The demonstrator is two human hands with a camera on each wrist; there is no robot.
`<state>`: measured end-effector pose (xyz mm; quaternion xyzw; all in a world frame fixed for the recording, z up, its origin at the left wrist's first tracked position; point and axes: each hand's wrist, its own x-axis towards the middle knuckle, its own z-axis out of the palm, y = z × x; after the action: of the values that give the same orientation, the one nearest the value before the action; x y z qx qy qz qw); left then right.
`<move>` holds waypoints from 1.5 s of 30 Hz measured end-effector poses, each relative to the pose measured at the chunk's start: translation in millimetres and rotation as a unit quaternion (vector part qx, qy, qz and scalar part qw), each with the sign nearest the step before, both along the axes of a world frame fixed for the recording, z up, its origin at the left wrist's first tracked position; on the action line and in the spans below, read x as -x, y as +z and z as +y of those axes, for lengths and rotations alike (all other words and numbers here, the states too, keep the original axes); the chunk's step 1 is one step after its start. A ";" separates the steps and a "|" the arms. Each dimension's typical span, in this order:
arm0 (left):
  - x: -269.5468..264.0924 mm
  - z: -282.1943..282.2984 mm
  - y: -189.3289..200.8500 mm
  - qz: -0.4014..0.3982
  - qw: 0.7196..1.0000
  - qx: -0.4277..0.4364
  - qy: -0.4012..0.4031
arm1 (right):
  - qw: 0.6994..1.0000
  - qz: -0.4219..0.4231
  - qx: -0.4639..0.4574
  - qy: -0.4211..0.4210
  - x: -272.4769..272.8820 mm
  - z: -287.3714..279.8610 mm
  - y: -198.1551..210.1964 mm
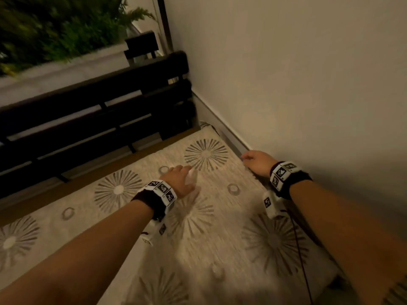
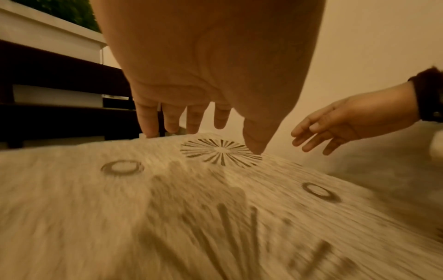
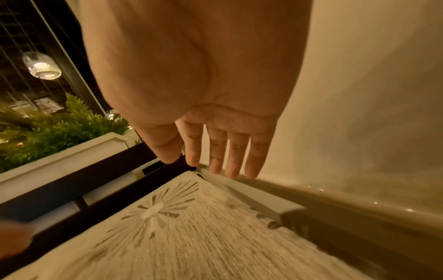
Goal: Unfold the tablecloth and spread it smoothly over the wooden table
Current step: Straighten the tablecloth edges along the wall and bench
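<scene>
Motion blur smears the tablecloth (image 1: 204, 249) toward 6 o'clock in every view, so wrinkles there cannot be judged. It hides the surface beneath except a wooden strip at 10 o'clock (head view). Whether the left hand (image 1: 179, 181) touches the cloth is unclear.

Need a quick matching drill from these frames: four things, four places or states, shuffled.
Things:
1. left hand
2. right hand
3. tablecloth
4. dark bench

Places or states:
A. spread out, starburst and ring pattern
B. beyond the table's far edge, below the plants
C. open, over the middle of the cloth
D. open, at the cloth's edge by the wall

Pairs: 1-C, 2-D, 3-A, 4-B
</scene>
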<state>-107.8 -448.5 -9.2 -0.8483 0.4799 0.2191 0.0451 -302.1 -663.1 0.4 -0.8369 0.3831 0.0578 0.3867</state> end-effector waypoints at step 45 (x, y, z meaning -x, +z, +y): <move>-153.4 -253.9 83.7 0.163 0.979 0.083 -0.089 | 0.957 -0.227 0.049 -0.175 -103.6 -67.7 -45.0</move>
<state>45.7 -702.3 74.5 -0.7559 0.5709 0.3091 -0.0852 -198.5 -730.7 -44.5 -0.7657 0.4284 -0.2211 0.4257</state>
